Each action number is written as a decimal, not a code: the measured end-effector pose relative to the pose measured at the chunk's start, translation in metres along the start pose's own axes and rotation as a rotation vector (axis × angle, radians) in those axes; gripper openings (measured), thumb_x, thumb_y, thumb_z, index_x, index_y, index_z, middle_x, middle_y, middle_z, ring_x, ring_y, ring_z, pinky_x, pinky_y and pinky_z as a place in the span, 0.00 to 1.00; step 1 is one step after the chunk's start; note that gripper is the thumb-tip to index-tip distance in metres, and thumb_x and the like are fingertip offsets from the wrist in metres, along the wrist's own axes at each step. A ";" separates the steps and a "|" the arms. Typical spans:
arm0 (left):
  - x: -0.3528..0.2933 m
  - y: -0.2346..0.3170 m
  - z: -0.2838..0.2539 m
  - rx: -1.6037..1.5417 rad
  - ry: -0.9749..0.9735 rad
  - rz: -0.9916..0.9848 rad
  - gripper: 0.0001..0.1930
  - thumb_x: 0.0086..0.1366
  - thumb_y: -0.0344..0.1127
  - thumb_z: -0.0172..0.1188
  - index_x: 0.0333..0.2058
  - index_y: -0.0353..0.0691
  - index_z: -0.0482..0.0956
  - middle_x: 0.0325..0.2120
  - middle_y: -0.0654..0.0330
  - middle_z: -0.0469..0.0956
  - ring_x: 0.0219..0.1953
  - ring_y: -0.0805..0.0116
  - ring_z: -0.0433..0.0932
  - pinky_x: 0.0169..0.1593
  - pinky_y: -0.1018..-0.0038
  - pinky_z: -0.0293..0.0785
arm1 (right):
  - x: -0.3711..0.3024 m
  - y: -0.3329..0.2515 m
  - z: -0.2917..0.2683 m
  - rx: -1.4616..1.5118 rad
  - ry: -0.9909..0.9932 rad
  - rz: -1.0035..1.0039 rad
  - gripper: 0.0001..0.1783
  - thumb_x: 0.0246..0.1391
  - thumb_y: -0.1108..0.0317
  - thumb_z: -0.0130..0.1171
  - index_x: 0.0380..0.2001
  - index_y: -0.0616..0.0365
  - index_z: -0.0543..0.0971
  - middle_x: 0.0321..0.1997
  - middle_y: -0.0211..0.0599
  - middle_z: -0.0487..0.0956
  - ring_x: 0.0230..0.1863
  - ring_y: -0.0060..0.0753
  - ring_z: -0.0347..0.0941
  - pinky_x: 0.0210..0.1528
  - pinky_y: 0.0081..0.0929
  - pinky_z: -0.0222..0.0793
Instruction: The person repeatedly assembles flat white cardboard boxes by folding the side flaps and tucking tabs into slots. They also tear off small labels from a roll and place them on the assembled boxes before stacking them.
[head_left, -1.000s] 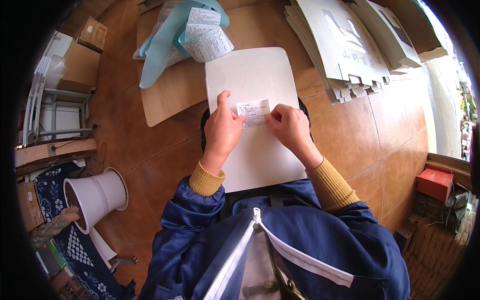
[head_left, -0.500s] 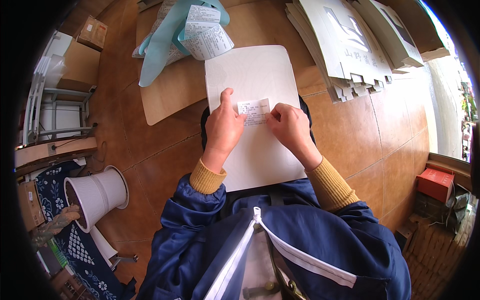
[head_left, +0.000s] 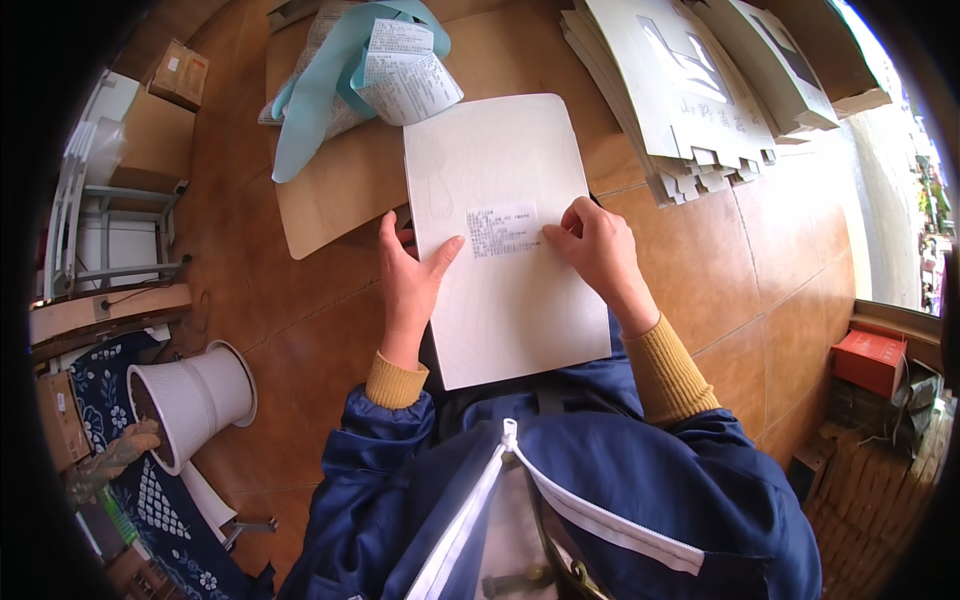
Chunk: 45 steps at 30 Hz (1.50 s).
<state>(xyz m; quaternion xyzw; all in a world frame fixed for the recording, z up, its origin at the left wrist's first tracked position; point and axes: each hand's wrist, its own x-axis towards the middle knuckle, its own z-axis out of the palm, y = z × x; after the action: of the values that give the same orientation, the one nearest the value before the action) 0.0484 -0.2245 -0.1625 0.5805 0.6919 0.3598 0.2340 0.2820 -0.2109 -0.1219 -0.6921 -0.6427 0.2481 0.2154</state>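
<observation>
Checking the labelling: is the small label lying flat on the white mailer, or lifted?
Flat: the label lies flush on the white mailer, no raised corner visible.

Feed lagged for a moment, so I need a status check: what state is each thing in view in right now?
white flat package: lying flat on the lap, label side up.
label: flat on the package.
left hand: open, resting on the package's left edge.
right hand: fingers pressing the label's right edge.
white bucket: tipped on its side.
flattened cartons: stacked.
</observation>
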 end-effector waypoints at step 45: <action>0.079 0.226 0.088 -1.469 -0.952 0.115 0.31 0.70 0.53 0.50 0.64 0.41 0.58 0.59 0.54 0.67 0.59 0.62 0.68 0.60 0.66 0.67 | -0.073 0.050 -0.073 2.552 -0.468 0.186 0.27 0.59 0.51 0.57 0.56 0.57 0.73 0.53 0.40 0.79 0.51 0.37 0.77 0.55 0.34 0.73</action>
<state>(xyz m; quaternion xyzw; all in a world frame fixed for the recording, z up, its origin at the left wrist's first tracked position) 0.2403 -0.1126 -0.0364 0.4056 0.0840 0.4450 0.7940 0.3622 -0.2859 -0.0908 0.0179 0.0734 0.8086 0.5835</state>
